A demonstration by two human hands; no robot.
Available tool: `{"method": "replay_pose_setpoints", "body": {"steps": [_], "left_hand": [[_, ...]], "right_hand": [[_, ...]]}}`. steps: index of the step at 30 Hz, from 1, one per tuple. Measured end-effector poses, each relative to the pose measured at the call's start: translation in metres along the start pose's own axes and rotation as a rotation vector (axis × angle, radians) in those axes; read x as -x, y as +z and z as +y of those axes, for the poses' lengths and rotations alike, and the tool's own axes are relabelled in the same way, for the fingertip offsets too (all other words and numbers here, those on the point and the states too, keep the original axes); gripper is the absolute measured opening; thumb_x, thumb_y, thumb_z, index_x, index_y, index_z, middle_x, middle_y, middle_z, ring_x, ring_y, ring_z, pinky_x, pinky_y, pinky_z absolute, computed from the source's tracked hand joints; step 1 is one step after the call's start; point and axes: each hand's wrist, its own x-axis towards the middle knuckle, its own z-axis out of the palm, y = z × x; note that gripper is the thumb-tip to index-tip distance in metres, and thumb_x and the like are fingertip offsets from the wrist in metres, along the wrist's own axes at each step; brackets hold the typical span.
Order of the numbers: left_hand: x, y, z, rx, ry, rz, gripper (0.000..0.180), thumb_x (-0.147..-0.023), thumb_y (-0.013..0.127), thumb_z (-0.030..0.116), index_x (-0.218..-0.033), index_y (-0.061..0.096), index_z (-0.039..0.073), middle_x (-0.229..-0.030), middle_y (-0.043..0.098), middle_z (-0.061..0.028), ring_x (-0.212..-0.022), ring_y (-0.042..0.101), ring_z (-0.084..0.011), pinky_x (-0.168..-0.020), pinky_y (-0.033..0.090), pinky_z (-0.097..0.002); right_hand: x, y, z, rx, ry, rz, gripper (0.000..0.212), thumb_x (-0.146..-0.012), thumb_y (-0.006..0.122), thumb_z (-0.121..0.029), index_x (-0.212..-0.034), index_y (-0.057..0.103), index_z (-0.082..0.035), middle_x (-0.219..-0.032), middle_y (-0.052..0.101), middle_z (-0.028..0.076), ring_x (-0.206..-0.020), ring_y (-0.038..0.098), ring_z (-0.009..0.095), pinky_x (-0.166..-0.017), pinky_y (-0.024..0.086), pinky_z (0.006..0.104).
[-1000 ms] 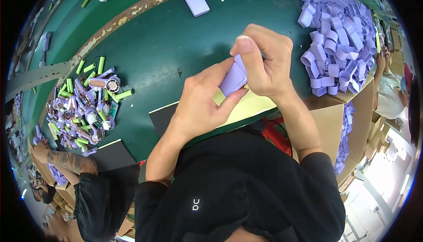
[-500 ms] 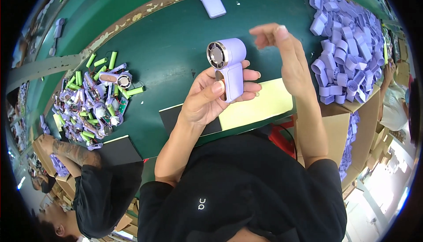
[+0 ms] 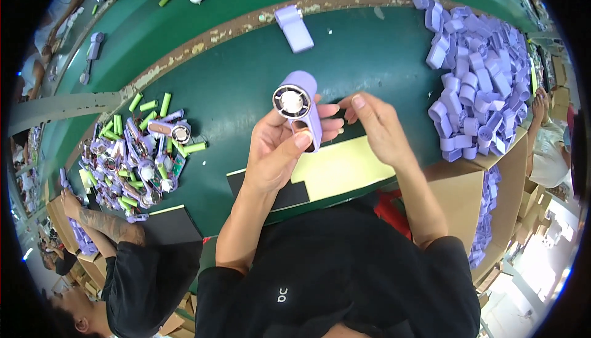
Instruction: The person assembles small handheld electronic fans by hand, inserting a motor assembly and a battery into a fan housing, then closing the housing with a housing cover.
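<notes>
A purple handheld fan with a silver-rimmed round grille is in my left hand. My left thumb presses on the handle near a brown panel, and the fingers wrap behind it. The grille tilts toward me. Just right of the fan, apart from it, my right hand hovers with loosely bent fingers; nothing shows in it. Below both hands lies a pale yellow sheet with a black sheet beside it, on the green table.
A large heap of purple casings sits at right, above a cardboard box. At left is a pile of fan parts and green battery cells. One purple casing lies toward the far edge. A co-worker's tattooed arm reaches in from the left.
The fan has moved left and slightly nearer, its grille turned more toward me. My right hand has come down and left toward the fan, its fingers now more bent.
</notes>
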Motion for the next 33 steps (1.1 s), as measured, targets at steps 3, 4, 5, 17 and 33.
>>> {"method": "replay_pose_setpoints", "body": {"steps": [3, 4, 5, 17, 33], "left_hand": [[-0.005, 0.003, 0.008, -0.032, 0.035, 0.017, 0.061, -0.096, 0.074, 0.015, -0.146, 0.048, -0.008, -0.135, 0.062, -0.0308, -0.12, 0.068, -0.0398, -0.106, 0.055, -0.0513], [-0.005, 0.002, 0.012, -0.036, 0.035, 0.019, 0.062, -0.095, 0.074, 0.015, -0.146, 0.048, -0.009, -0.135, 0.062, -0.0314, -0.12, 0.068, -0.0406, -0.106, 0.055, -0.0516], [-0.005, 0.002, 0.015, -0.039, 0.042, 0.008, 0.062, -0.095, 0.074, 0.015, -0.146, 0.048, -0.009, -0.135, 0.062, -0.0314, -0.12, 0.068, -0.0406, -0.106, 0.055, -0.0516], [-0.008, 0.004, 0.027, -0.116, 0.105, 0.014, 0.061, -0.096, 0.073, 0.014, -0.146, 0.047, -0.008, -0.136, 0.062, -0.0305, -0.12, 0.068, -0.0415, -0.106, 0.055, -0.052], [-0.112, -0.061, 0.096, -0.597, 0.172, 0.405, 0.036, -0.1, 0.069, 0.016, -0.126, 0.061, -0.007, -0.116, 0.071, -0.0159, -0.104, 0.073, -0.026, -0.093, 0.062, -0.0392]], "right_hand": [[0.001, -0.001, 0.002, 0.047, 0.003, -0.005, 0.048, -0.112, 0.046, -0.038, -0.107, 0.07, 0.004, -0.084, 0.065, 0.009, -0.084, 0.062, 0.017, -0.081, 0.05, 0.0319], [0.002, -0.001, 0.002, 0.051, -0.008, 0.002, 0.048, -0.112, 0.046, -0.038, -0.107, 0.07, 0.004, -0.084, 0.065, 0.009, -0.084, 0.062, 0.017, -0.081, 0.05, 0.0319], [0.002, -0.001, 0.001, 0.065, -0.007, 0.004, 0.046, -0.112, 0.047, -0.036, -0.108, 0.07, 0.004, -0.084, 0.065, 0.009, -0.083, 0.062, 0.017, -0.08, 0.051, 0.0322], [0.0, 0.0, 0.001, 0.189, -0.004, -0.017, 0.034, -0.107, 0.056, -0.028, -0.108, 0.071, 0.002, -0.087, 0.07, 0.014, -0.081, 0.067, 0.024, -0.076, 0.052, 0.0363], [0.001, 0.001, 0.002, 0.189, -0.051, 0.01, 0.021, -0.1, 0.066, -0.02, -0.103, 0.07, 0.0, -0.089, 0.068, 0.011, -0.077, 0.063, 0.022, -0.074, 0.049, 0.0341]]}}
